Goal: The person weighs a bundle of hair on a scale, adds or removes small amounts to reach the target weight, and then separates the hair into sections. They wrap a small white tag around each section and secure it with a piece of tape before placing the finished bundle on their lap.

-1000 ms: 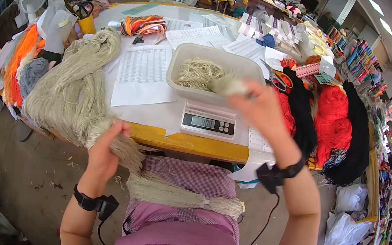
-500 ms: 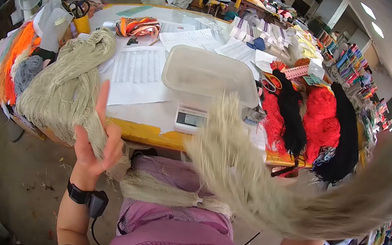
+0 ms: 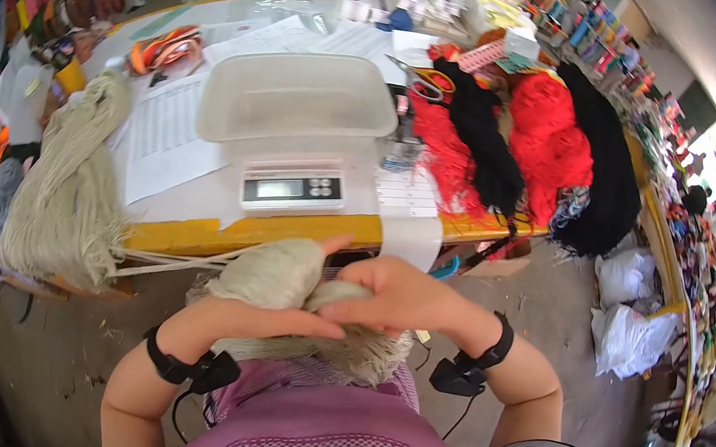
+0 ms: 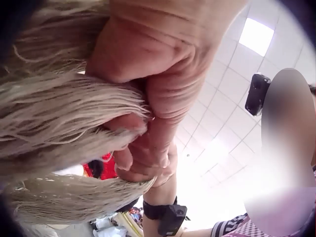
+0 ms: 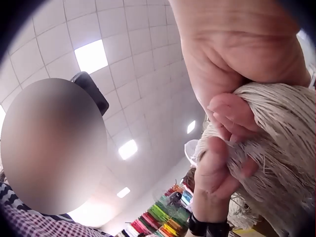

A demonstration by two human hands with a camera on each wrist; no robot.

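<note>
Over the lap, both hands meet on a bundle of pale beige yarn [image 3: 270, 271]. My left hand [image 3: 264, 321] grips one part of it, its fingers curled round the strands [image 4: 74, 106] in the left wrist view. From the other side my right hand [image 3: 398, 297] holds a folded end, fingers wrapped over the yarn [image 5: 291, 113] in the right wrist view. The hands are close together, fingertips overlapping. A thin strand runs left from the bundle to a large beige hank [image 3: 66, 176] draped over the table edge. More beige yarn lies across the lap under the hands.
A translucent plastic tub [image 3: 297, 139] sits on a digital scale [image 3: 293, 188] near the table's yellow front edge [image 3: 175, 236]. Printed sheets [image 3: 165, 139] lie to its left. At right are scissors [image 3: 422, 78], red yarn [image 3: 551, 131] and black yarn [image 3: 596, 164].
The right hand has lifted beige yarn out of the tub, swung it right and brought it to the lap. The left hand, spread open half a second ago, has moved right and now grips yarn.
</note>
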